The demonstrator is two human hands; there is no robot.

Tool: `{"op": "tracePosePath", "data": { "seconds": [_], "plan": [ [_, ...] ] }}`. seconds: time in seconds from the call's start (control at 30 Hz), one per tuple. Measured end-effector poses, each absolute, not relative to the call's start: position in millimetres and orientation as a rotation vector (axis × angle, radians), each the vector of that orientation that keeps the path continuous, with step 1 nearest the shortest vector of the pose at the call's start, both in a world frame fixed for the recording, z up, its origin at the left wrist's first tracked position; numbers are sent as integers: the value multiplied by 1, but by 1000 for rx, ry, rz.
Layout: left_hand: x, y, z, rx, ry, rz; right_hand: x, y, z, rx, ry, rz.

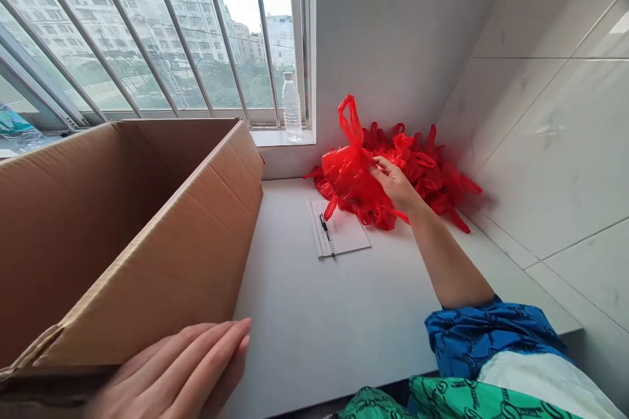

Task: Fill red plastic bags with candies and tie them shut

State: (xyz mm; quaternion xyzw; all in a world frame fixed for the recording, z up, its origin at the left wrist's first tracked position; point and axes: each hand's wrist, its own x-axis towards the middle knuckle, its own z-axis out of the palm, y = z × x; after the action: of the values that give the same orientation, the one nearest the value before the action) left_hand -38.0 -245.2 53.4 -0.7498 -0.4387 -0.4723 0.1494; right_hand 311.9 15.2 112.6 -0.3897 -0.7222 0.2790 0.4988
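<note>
My right hand [393, 183] reaches across the white counter and pinches a red plastic bag [348, 177], whose loop handle sticks upward. Beneath and behind it lies a heap of other red plastic bags [432, 170] against the wall. My left hand [177, 373] is at the bottom of the view, with its straight fingers lying flat against the outer wall of a brown cardboard box [147, 229]. The box's inside is partly hidden by its near wall.
A sheet of paper [341, 229] with a black pen [325, 229] on it lies by the bags. A plastic water bottle [291, 108] stands on the barred window's sill. Tiled wall [555, 144] bounds the right side of the white counter [324, 334].
</note>
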Motion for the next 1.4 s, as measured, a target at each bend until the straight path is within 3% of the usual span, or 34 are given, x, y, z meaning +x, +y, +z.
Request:
{"op": "tracePosePath", "data": {
  "seconds": [0.1,0.2,0.33,0.47,0.73,0.93,1.07,1.4],
  "plan": [
    [6,-229,47,-2357,-1301,-1286,288,-25,95,-775,-1820,1126],
    [43,-205,25,-2326,-1641,-1421,268,-51,66,-713,-2026,1234],
    [49,-184,-4,-2237,-1737,-1308,267,-67,27,-865,-2295,742],
    [35,-177,-12,-2253,-1775,-1146,279,-83,12,-983,-2186,181],
    [34,-126,-32,-2562,-1679,-955,246,-106,-19,-974,-2499,94],
    [22,-122,-37,-2580,-1916,-1185,265,-100,-17,-1056,-2562,354],
    [25,-130,-35,-2296,-1884,-1321,256,-104,-8,-978,-2393,256],
    [37,-123,-57,-2661,-1735,-612,229,-109,-64,-1020,-2594,82]
  ]
}}
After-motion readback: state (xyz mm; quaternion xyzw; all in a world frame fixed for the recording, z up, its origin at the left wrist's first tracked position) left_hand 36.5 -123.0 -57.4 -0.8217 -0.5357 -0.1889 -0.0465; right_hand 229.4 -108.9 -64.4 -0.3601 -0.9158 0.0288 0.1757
